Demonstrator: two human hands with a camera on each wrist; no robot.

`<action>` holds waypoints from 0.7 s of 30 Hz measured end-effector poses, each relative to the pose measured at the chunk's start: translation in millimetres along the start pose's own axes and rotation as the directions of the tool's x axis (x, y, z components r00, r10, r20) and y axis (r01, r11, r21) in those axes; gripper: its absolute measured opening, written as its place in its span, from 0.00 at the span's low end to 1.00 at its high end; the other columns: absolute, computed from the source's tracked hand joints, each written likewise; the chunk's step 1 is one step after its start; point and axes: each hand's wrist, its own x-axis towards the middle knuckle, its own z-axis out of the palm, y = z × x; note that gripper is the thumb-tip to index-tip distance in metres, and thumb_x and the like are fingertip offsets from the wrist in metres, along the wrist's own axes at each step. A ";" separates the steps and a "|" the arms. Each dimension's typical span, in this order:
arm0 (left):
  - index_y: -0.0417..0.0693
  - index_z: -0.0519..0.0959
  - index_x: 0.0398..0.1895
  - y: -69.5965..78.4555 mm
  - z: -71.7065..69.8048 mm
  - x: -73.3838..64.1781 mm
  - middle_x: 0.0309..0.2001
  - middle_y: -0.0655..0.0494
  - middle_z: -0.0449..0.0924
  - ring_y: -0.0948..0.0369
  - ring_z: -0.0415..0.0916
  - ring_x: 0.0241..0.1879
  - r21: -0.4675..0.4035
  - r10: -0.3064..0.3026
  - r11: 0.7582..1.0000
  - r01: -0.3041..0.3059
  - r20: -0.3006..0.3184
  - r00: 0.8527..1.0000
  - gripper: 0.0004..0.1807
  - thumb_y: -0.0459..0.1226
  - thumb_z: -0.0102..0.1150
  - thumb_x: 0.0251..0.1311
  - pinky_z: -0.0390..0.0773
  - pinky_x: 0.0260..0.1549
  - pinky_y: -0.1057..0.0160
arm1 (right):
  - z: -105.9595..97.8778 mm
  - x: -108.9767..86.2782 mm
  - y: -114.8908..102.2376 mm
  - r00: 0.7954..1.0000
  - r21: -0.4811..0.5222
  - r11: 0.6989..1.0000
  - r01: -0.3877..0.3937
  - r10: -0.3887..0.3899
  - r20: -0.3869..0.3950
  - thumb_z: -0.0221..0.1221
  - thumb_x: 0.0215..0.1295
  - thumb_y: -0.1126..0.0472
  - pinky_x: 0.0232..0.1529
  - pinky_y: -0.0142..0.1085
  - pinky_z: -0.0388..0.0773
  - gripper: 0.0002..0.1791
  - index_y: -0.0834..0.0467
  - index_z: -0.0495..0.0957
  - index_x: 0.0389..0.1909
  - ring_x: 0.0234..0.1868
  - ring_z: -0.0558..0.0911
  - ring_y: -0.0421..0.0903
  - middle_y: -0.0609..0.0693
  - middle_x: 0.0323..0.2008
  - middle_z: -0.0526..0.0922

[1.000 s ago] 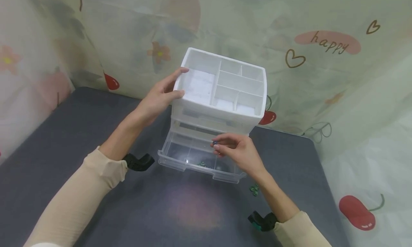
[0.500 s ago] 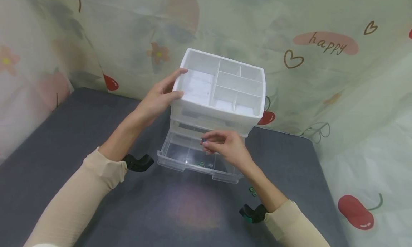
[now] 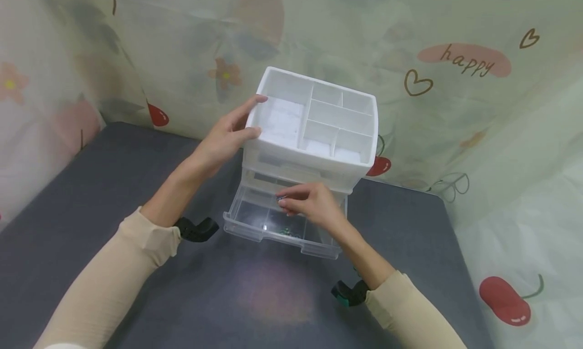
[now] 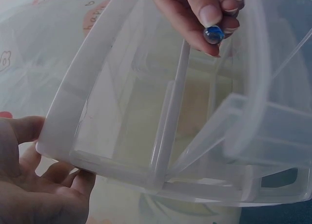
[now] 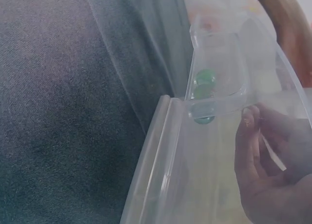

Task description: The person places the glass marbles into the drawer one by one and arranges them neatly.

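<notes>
A blue glass marble (image 4: 213,35) is pinched between the thumb and fingers of my right hand (image 3: 314,206), over the pulled-out clear drawer (image 3: 241,231). My left hand (image 3: 227,134) grips the left rim of the white storage box (image 3: 300,154), thumb in front and a finger reaching over the side. Several green marbles (image 5: 204,78) lie in the drawer near its front wall. In the right wrist view the clear plastic stands in front of my right hand, and the marble it holds is hidden there.
Divided compartments (image 3: 339,116) form the top of the box. More green marbles (image 3: 357,271) lie on the dark table (image 3: 182,298), mostly hidden by my right forearm. A patterned cloth (image 3: 319,30) hangs behind the table.
My right hand has moved left over the drawer with the marble, slowing in the last half second. My left hand stays on the box rim.
</notes>
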 end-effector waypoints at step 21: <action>0.54 0.55 0.69 0.6 -0.7 -0.3 0.70 0.64 0.44 0.69 0.41 0.67 -0.004 -0.009 1.000 0.009 -0.001 1.000 0.29 0.32 0.45 0.65 0.49 0.62 0.56 | 4.6 -1.2 -9.8 0.981 0.022 0.982 -0.187 0.185 0.059 0.62 0.55 0.68 0.34 0.41 0.78 0.12 0.64 0.82 0.41 0.30 0.83 0.52 0.57 0.30 0.84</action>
